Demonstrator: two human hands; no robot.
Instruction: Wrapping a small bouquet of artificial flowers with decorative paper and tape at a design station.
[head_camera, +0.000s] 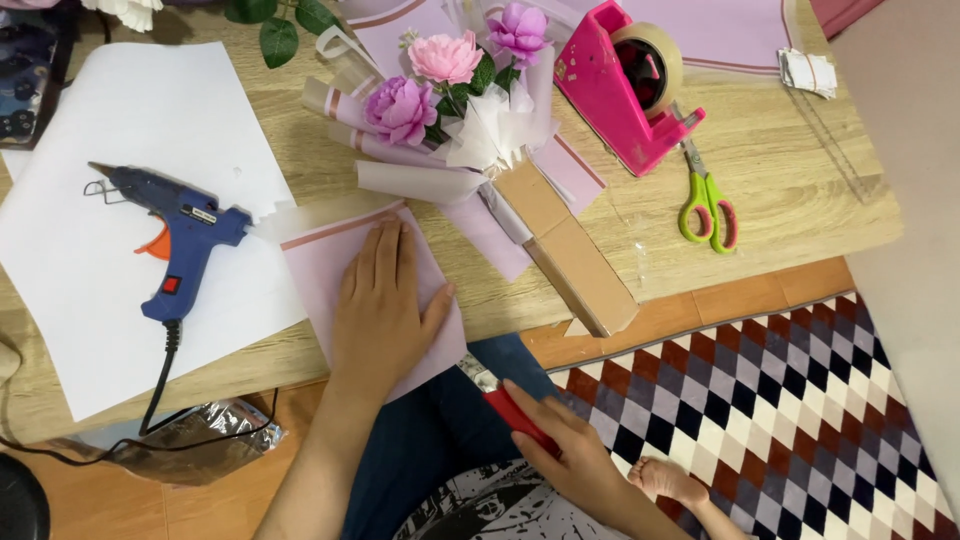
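My left hand (382, 300) lies flat, fingers together, pressing a pale pink wrapping sheet (325, 262) with a brown stripe against the wooden table's (770, 170) front edge. My right hand (570, 450) is lower, beside my lap, closed on a red-handled tool (512, 412) with a metal tip; what kind of tool I cannot tell. Just beyond the sheet stands a bouquet of pink and purple flowers (450, 80) wrapped in pink and white paper, fixed on a long cardboard box (570, 255).
A blue glue gun (175, 235) rests on a large white paper (120, 200) at the left, its cord trailing off the table. A pink tape dispenser (625, 85) and green-pink scissors (707, 205) lie at the right. A checked rug (800, 400) covers the floor.
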